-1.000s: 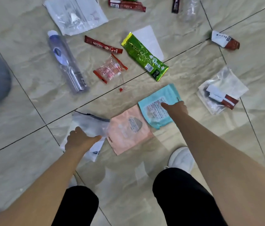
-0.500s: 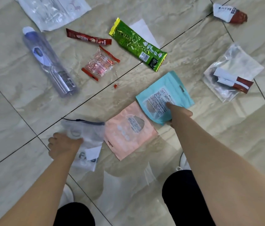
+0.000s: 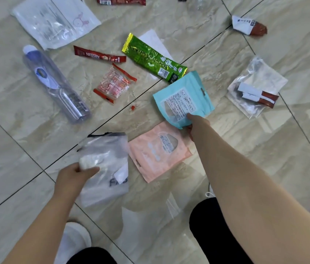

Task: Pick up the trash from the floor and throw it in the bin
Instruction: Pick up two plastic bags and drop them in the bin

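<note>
Trash lies scattered on a beige tiled floor. My right hand [image 3: 197,123] pinches the near corner of a light blue pouch [image 3: 182,98], which is lifted and tilted off the floor. My left hand [image 3: 74,175] grips a frosted clear zip bag [image 3: 105,162] with a white lump inside, raised above the tiles. A pink pouch [image 3: 159,150] lies flat between my hands. No bin is in view.
Farther out lie a clear plastic bottle [image 3: 55,84], a red Nescafe stick [image 3: 99,56], a red-striped candy wrapper [image 3: 115,83], a green snack pack [image 3: 154,59], a large clear bag [image 3: 55,20] and a clear bag with sachets [image 3: 255,88]. My white shoes [image 3: 76,239] stand below.
My right hand has closed on the blue pouch and lifted it. My left hand has gripped the frosted bag and raised it off the floor.
</note>
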The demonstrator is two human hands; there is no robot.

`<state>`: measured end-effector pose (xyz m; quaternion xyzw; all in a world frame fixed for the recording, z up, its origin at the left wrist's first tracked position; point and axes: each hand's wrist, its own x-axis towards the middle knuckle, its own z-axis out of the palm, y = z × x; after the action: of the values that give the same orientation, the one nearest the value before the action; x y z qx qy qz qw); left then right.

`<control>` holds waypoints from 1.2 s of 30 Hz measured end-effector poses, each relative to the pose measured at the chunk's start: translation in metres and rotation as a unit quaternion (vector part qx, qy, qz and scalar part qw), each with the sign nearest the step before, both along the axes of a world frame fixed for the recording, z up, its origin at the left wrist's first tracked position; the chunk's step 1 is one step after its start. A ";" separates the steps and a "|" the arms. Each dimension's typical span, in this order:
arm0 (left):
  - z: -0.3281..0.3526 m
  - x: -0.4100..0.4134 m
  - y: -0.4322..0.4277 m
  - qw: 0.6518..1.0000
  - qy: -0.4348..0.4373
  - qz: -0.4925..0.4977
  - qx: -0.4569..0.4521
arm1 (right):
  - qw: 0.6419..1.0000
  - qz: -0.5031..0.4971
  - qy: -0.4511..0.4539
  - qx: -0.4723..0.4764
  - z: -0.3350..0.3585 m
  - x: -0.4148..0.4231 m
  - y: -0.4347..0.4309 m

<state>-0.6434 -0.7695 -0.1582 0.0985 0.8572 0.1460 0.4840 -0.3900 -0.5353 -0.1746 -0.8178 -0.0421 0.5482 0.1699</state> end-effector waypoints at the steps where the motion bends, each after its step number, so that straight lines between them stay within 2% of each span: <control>1: 0.009 -0.004 0.004 1.000 -0.008 -0.011 0.023 | 1.000 0.000 -0.013 0.007 0.000 -0.001 0.002; 4: 0.025 -0.009 0.017 0.996 -0.053 -0.016 0.072 | 0.999 0.014 -0.026 0.025 -0.003 0.002 0.001; 6: 0.029 -0.007 0.022 0.992 -0.087 0.000 0.090 | 1.000 0.014 -0.011 0.002 -0.005 0.008 -0.008; 12: 0.029 0.002 0.039 0.967 -0.162 0.166 0.104 | 0.997 0.040 -0.041 -0.056 -0.010 0.038 -0.067; 17: 0.016 0.005 0.049 0.950 -0.195 0.219 0.111 | 0.992 0.016 -0.061 -0.106 -0.013 0.022 -0.120; 20: 0.009 0.002 0.054 0.952 -0.175 0.232 0.097 | 0.987 -0.051 -0.057 -0.141 -0.011 -0.011 -0.122; 23: 0.004 0.001 0.055 0.957 -0.155 0.228 0.087 | 0.984 -0.105 -0.079 -0.124 -0.013 -0.036 -0.113; 26: 0.004 -0.002 0.059 0.958 -0.150 0.229 0.088 | 0.993 -0.074 -0.059 -0.076 -0.020 -0.045 -0.102; 30: 0.008 -0.017 0.070 0.956 -0.134 0.233 0.120 | 0.994 -0.080 -0.043 -0.058 -0.016 -0.040 -0.095; 33: 0.013 -0.025 0.084 0.946 -0.098 0.273 0.142 | 0.996 -0.059 -0.047 -0.041 -0.010 -0.034 -0.095; 36: 0.014 -0.040 0.105 0.929 -0.043 0.328 0.168 | 0.996 0.028 -0.083 0.021 -0.002 -0.031 -0.093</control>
<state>-0.6830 -0.6649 -0.1440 -0.1142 0.7827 0.4428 0.4223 -0.4208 -0.6279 -0.1768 -0.8556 -0.0899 0.4816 0.1674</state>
